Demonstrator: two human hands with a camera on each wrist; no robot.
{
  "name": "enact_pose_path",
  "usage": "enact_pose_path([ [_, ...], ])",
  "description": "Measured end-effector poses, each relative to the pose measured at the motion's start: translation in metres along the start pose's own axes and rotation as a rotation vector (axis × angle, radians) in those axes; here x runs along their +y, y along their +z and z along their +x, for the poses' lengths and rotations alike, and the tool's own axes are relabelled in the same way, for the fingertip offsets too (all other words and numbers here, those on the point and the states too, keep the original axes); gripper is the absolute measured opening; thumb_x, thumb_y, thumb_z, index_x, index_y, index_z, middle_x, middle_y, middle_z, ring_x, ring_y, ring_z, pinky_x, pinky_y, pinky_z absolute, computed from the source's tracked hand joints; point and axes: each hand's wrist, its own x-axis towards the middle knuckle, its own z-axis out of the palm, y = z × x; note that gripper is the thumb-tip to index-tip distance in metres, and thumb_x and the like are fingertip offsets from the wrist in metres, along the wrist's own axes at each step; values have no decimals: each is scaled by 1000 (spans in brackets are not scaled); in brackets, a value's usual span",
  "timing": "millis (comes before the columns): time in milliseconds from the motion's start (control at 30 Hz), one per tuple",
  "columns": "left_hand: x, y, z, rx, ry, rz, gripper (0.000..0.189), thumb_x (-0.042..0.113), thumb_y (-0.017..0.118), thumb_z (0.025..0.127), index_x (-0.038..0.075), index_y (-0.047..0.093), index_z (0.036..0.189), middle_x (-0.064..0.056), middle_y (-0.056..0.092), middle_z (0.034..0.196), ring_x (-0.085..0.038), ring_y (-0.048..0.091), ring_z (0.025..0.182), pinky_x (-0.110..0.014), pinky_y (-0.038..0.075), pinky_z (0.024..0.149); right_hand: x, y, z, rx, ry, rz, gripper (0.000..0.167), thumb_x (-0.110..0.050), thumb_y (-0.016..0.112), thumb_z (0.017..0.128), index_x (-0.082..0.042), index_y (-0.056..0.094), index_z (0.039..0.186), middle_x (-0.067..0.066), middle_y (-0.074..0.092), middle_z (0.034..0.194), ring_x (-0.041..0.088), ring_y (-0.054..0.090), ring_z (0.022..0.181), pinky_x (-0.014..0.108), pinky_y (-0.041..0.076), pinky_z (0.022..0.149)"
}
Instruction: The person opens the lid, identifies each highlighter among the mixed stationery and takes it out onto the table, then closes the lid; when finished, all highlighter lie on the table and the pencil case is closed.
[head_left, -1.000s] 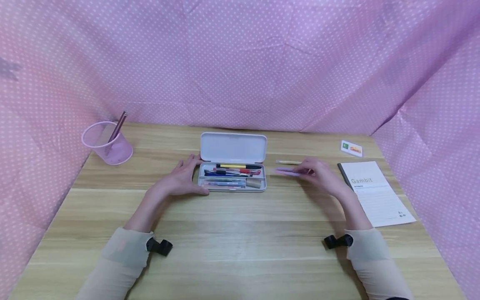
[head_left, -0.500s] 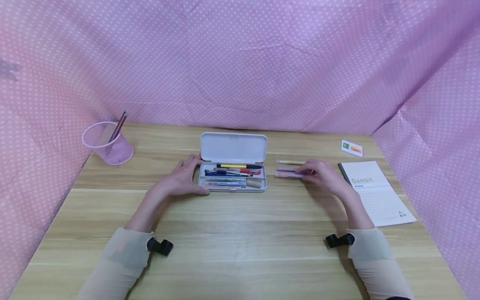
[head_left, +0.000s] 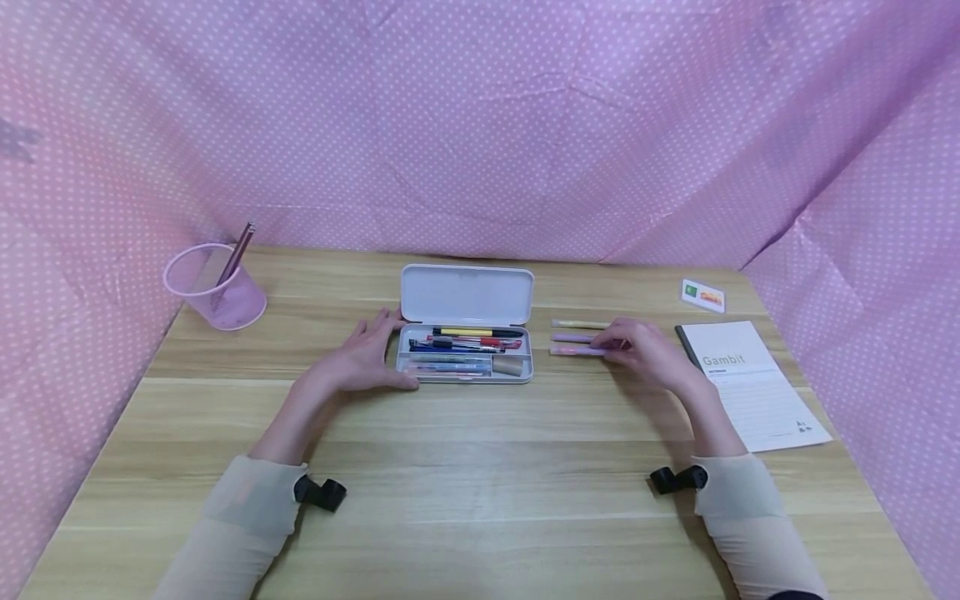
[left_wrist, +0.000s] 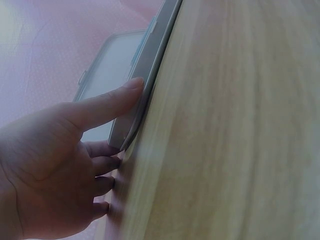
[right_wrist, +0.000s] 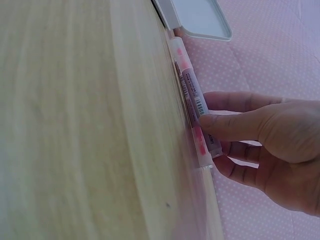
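An open white pencil case (head_left: 527, 354) with several pens stands mid-table, its lid raised at the back. My left hand (head_left: 360, 354) holds the case's left end: in the left wrist view the thumb presses the front wall and the fingers reach round the end. To the right of the case lie a yellow highlighter (head_left: 579, 324), a purple highlighter (head_left: 570, 338) and a pink highlighter (head_left: 576, 352), roughly side by side. My right hand (head_left: 643, 354) covers their right ends. The right wrist view shows its thumb and fingers pinching a highlighter (right_wrist: 192, 85) just above another one.
A pink mesh pen cup (head_left: 232, 304) with dark pencils stands at the back left. At the right lie a notebook (head_left: 757, 392) and, behind it, a small white card-like piece (head_left: 703, 297). Pink dotted cloth (head_left: 480, 125) hangs round the table's back and sides.
My right hand has shifted slightly right. The purple and pink highlighters, close together a second ago, now lie apart in a row with the yellow one. The left hand stays on the case.
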Motion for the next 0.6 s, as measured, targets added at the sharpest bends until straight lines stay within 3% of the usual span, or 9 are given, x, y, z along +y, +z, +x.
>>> enact_pose_path([
  [200, 0, 0, 0, -1, 6, 0, 113, 50, 86, 76, 10, 23, 161, -20, -2, 174, -54, -4, 157, -73, 4, 125, 2, 1, 0, 4, 4, -7, 21, 2, 77, 86, -11, 79, 102, 2, 75, 94, 16, 67, 86, 30, 59, 76],
  [600, 1, 0, 0, 0, 1, 3, 112, 51, 86, 76, 11, 24, 161, -21, -2, 174, -55, -4, 157, -74, 4, 125, 1, 0, 0, 12, 21, -33, 20, 1, 78, 86, -11, 80, 102, 2, 74, 92, 15, 65, 83, 35, 55, 74],
])
